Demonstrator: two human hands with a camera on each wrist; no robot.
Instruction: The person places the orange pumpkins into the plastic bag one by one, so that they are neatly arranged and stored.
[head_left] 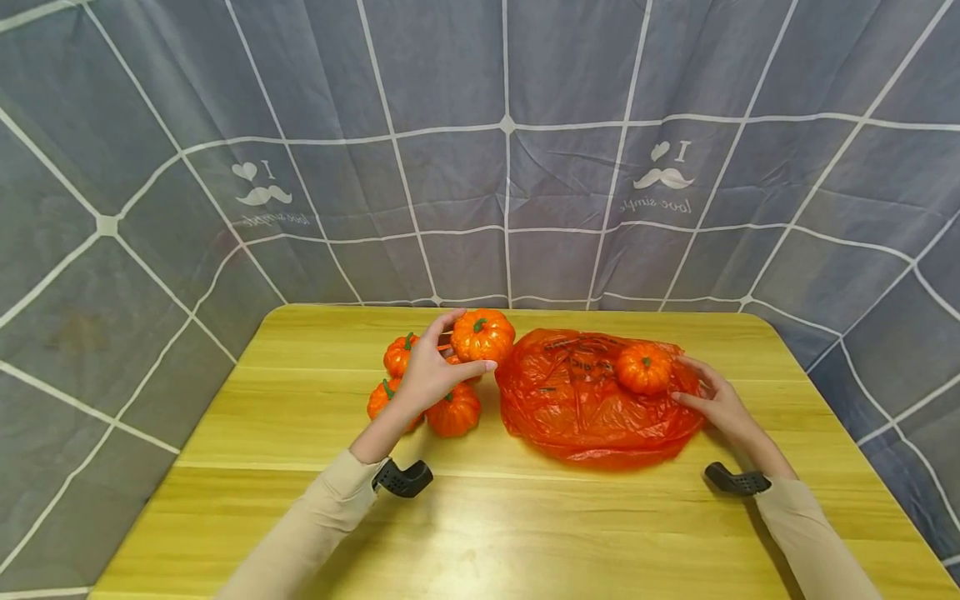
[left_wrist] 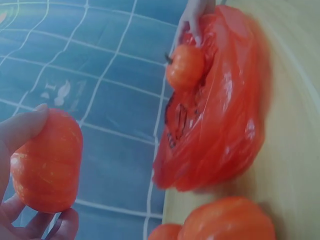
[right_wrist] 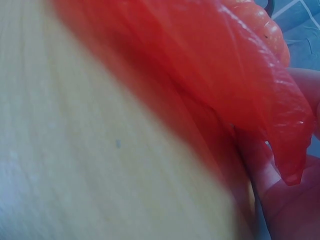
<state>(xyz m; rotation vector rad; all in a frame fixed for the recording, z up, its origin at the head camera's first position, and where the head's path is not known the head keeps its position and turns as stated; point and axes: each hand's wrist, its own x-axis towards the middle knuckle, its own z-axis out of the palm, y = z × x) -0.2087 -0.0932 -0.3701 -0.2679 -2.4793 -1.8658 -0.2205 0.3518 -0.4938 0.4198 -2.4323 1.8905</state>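
My left hand (head_left: 427, 381) holds a small orange pumpkin (head_left: 483, 337) with a green stem, thumb on one side and fingers on the other. It is raised over the table, just left of a red plastic bag (head_left: 585, 425). In the left wrist view, this pumpkin (left_wrist: 52, 162) sits between the thumb and curled fingers. Another pumpkin (head_left: 645, 369) lies on top of the bag near its right end. My right hand (head_left: 722, 403) grips the bag's right edge beside that pumpkin; in the right wrist view, thin red plastic (right_wrist: 240, 95) runs between thumb and fingers.
Several more pumpkins (head_left: 454, 412) cluster on the wooden table (head_left: 525, 533) below and behind my left hand, partly covered by it. Grey curtain (head_left: 450, 192) with white grid lines stands along the table's back and sides. Black wrist mounts (head_left: 405, 479) stick out from both sleeves.
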